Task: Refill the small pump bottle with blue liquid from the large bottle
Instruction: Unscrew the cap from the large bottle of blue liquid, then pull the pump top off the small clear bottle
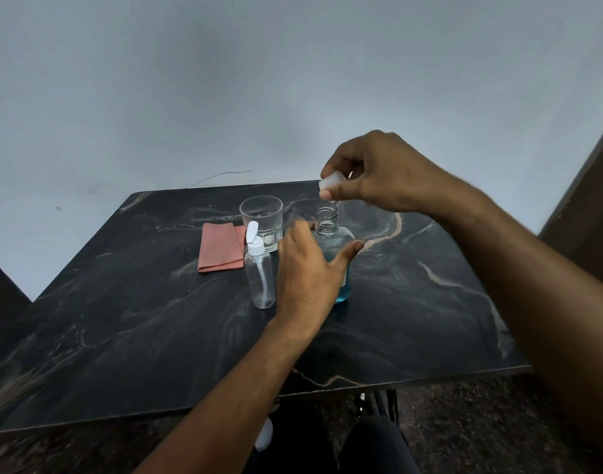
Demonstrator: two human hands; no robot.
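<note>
Counter (pixel 122 319): dark marble-patterned top with pale veins, filling the lower and middle frame; grey wall behind.
Large bottle (pixel 330 230): clear glass, upright right of frame centre; threaded neck open, no cap on it; blue liquid visible low in the body and at its base.
Left hand (pixel 306 268): reaches up from the lower middle of the frame, wrapped around the large bottle's body; thumb on the right side, fingers (pixel 301 229) curled round the left shoulder, holding it.
Right hand (pixel 382 172): enters from the right edge, raised above the bottle's open neck; thumb and forefinger pinched closed on the cap.
Cap (pixel 331 183): small, white, translucent, held clear of the neck, just above it.
Small pump bottle (pixel 259 271): clear plastic, white pump top with upright nozzle, standing just left of the left hand; looks empty, dip tube visible inside.
Glass tumbler (pixel 261 222): clear, upright, directly behind the pump bottle, upper centre of the counter.
Cloth (pixel 219 248): pinkish, folded flat, left of the tumbler, its right edge beside the pump bottle.
</note>
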